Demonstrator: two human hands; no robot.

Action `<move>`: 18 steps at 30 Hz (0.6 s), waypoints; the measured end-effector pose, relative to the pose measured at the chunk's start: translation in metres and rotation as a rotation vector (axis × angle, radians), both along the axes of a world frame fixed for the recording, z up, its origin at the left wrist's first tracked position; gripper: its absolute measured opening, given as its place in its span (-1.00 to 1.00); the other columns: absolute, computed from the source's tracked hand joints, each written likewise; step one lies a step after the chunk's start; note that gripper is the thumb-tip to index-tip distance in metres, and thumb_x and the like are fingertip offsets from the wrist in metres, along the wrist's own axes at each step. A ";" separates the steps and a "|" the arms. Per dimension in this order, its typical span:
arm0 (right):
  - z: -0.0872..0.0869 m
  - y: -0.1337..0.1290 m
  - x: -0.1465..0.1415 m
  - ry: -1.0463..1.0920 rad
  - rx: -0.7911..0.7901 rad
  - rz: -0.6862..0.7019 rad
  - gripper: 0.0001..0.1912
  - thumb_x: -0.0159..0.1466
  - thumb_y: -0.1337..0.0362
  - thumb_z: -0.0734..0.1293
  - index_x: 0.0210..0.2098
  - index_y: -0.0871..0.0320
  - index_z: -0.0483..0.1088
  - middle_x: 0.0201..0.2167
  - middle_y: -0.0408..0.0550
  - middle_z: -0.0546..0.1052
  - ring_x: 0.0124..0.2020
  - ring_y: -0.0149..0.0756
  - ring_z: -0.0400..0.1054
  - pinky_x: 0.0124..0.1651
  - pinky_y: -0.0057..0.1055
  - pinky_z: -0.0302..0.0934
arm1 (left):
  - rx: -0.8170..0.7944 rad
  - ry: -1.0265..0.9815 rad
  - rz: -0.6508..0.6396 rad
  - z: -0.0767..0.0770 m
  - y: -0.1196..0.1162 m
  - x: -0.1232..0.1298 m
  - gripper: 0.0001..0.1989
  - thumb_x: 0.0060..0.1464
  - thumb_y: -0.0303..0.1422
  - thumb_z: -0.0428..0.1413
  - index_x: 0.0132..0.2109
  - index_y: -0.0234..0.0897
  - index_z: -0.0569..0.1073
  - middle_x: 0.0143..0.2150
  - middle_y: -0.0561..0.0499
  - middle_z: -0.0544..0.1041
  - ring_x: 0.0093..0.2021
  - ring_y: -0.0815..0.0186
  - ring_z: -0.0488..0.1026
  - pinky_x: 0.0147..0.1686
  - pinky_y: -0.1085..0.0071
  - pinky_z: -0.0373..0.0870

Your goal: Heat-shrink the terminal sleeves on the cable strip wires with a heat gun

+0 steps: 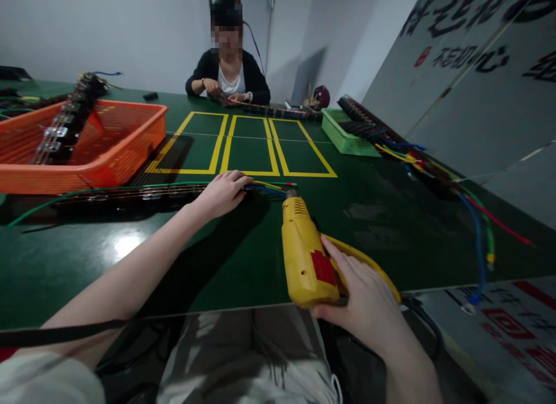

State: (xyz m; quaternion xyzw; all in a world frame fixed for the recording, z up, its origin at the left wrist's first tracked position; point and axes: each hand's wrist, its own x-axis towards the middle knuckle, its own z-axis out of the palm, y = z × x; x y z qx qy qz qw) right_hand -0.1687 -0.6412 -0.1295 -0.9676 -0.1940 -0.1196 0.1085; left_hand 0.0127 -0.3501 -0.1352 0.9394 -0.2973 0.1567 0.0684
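While the right hand (362, 288) grips the yellow heat gun (299, 247), the left hand (223, 192) holds the wire harness (147, 199) near its end (wire tips (290, 184) beside the nozzle (292, 193)); the harness lies leftward along the bench (256, 270).

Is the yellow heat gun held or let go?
Held: the right hand grips the yellow heat gun, its nozzle near the wire ends. Whether it is on, I cannot tell.

Left of worktop (373, 195): left basket (39, 181), one bundle (69, 123) propped inside. Second bundle (130, 196) lies before it, wire ends (271, 189) rightward, near heat gun (299, 247). Outlined rectangles (228, 144) between left and right basket (347, 141); third bundle (365, 121) across latter. Co-worker (230, 79) behind.
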 end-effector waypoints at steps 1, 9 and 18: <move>0.005 0.005 0.001 0.039 -0.016 -0.014 0.15 0.01 -0.41 0.20 0.34 0.18 -0.15 0.11 0.10 0.36 0.01 -0.03 0.34 -0.04 -0.14 0.28 | -0.010 0.005 0.017 -0.005 0.000 0.003 -0.60 0.22 -0.32 -0.11 0.16 -0.28 0.30 0.04 -0.14 0.38 0.04 0.10 0.35 0.03 0.15 0.30; 0.003 0.048 0.005 0.011 0.047 0.020 0.27 -0.09 -0.42 0.27 0.35 0.22 -0.22 -0.04 0.16 0.44 -0.14 -0.05 0.39 -0.12 -0.14 0.30 | -0.137 -0.081 0.037 -0.020 -0.005 -0.001 -0.66 0.26 -0.26 -0.13 0.10 -0.24 0.32 0.03 -0.12 0.38 0.00 0.13 0.37 -0.02 0.17 0.31; -0.006 0.094 0.005 -0.058 0.110 0.127 0.20 -0.02 -0.39 0.23 0.36 0.23 -0.20 -0.19 0.08 0.47 -0.24 -0.08 0.39 -0.18 -0.17 0.26 | -0.220 -0.024 0.005 -0.016 -0.002 -0.001 -0.76 0.13 -0.39 -0.06 -0.04 -0.24 0.33 -0.02 -0.10 0.40 -0.03 0.15 0.39 -0.03 0.21 0.32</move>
